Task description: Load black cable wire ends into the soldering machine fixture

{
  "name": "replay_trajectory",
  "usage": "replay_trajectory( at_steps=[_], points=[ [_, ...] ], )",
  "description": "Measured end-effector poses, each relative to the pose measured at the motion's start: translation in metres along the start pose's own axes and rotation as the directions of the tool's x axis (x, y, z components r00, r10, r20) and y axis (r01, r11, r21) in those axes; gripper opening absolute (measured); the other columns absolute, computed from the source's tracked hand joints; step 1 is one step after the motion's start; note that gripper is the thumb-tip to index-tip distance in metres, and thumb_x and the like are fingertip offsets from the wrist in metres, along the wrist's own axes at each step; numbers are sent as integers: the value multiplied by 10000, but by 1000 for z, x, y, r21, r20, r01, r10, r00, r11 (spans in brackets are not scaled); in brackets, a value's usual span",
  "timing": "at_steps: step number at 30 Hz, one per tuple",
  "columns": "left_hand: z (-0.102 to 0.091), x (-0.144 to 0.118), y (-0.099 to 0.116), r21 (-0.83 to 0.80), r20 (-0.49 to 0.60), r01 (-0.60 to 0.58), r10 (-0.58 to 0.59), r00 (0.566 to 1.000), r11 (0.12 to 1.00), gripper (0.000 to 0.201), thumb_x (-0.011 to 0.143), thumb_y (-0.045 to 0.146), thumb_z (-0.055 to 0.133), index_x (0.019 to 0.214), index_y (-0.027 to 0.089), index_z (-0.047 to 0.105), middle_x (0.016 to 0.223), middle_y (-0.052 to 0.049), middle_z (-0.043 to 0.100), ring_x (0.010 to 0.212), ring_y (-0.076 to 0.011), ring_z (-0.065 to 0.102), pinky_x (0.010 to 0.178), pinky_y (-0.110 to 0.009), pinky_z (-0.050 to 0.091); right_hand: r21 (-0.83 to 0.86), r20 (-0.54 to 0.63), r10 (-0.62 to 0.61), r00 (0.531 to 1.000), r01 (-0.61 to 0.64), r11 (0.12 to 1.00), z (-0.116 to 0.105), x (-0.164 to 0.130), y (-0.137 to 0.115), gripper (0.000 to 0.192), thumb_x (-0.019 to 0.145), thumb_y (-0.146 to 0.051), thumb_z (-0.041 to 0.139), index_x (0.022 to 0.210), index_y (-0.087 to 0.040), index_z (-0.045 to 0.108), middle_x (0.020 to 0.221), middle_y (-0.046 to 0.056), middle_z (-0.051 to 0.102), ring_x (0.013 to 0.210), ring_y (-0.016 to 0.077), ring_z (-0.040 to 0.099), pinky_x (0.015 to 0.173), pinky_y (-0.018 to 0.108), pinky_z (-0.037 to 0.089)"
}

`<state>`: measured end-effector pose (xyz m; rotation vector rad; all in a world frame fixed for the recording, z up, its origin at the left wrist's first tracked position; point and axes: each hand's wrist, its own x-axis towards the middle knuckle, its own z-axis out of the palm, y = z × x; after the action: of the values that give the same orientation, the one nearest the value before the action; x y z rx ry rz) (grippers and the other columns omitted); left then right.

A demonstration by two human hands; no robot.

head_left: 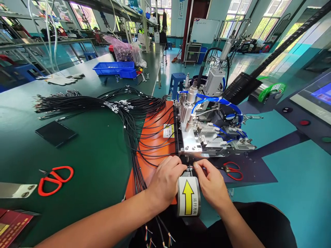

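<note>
My left hand (167, 181) is closed, thumb and index finger pinched at the front edge of the machine (191, 141). A black cable (148, 161) runs in under this hand and appears held there; its end is mostly hidden. Facing it, my right hand (212, 184) pinches at the same spot, its fingertips close to the left ones. Something tiny lies between the fingertips, too small to name. Just below both hands sits a round guard (188, 196) with a yellow upward arrow. More black cables (152, 137) stretch over the orange sheet (157, 129) to the machine's edge.
Red-handled scissors (55, 181) lie on the green table (103, 151), near a black flat plate (56, 133). Red-handled cutters (232, 170) rest right of my right hand. A big cable bundle (77, 103), a blue tray (113, 69) and a control panel (307, 110) stand around.
</note>
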<state>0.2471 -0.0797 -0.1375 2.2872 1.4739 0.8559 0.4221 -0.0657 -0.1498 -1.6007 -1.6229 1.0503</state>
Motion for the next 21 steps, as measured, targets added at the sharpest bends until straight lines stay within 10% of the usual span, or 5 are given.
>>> replay_trajectory(
  at_steps=[21],
  points=[
    [-18,-2,2,219,180,23,-64,982,975,161,934,80,513,941,151,657,865,-46,566,859,-225,498,781,-377,466,-65,2,39,999,-39,997,9,9,7,372,962,-491,384,763,-205,512,738,25,606,700,190,547,648,299,403]
  ],
)
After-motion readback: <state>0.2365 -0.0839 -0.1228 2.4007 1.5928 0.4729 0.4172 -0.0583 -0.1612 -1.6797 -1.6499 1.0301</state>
